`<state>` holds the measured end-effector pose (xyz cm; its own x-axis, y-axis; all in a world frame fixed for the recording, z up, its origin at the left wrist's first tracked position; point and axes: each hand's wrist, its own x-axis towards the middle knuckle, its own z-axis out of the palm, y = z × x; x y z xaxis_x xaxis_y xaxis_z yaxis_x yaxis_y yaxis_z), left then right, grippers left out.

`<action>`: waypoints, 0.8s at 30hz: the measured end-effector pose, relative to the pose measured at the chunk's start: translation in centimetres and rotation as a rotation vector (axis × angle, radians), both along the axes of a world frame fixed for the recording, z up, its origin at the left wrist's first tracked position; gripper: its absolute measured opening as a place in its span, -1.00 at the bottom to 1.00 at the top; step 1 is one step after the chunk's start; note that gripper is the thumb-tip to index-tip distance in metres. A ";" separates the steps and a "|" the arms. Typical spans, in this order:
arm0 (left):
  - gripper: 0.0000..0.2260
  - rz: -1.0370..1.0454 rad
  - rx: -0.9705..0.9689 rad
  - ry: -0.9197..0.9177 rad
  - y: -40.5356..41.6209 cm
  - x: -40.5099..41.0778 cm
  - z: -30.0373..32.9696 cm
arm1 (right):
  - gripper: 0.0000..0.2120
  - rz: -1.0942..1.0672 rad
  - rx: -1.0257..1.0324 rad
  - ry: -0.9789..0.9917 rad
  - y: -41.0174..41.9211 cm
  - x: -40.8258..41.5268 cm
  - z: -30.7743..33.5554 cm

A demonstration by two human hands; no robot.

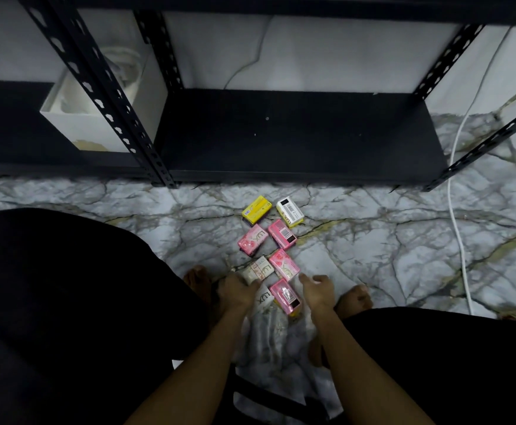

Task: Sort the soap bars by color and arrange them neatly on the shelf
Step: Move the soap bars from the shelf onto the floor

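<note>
Soap bars [276, 240] lie at twelve o'clock on the floor; my left hand [235, 291] grips a white one [256, 270], my right hand [318, 289] has relaxed fingers.

Your forearms [210, 360] and feet [354, 297] are bare; loose black clothing [66, 302] covers both your legs, with no sleeves showing.
</note>
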<state>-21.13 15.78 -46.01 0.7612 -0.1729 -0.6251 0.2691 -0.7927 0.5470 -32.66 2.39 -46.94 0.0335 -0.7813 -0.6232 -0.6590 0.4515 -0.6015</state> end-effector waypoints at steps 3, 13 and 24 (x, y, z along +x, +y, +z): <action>-0.56 -0.033 -0.116 -0.129 -2.1 1.7 4.0 | -0.67 -0.055 -0.109 -0.156 -1.8 2.0 4.5; -0.61 -0.256 -0.523 -0.683 -11.0 9.2 26.8 | -0.69 0.110 -0.683 -0.572 -9.0 9.1 27.2; -0.61 -0.494 -0.508 -1.055 -19.8 16.8 43.3 | -0.68 0.374 -1.043 -0.463 -17.8 14.7 42.9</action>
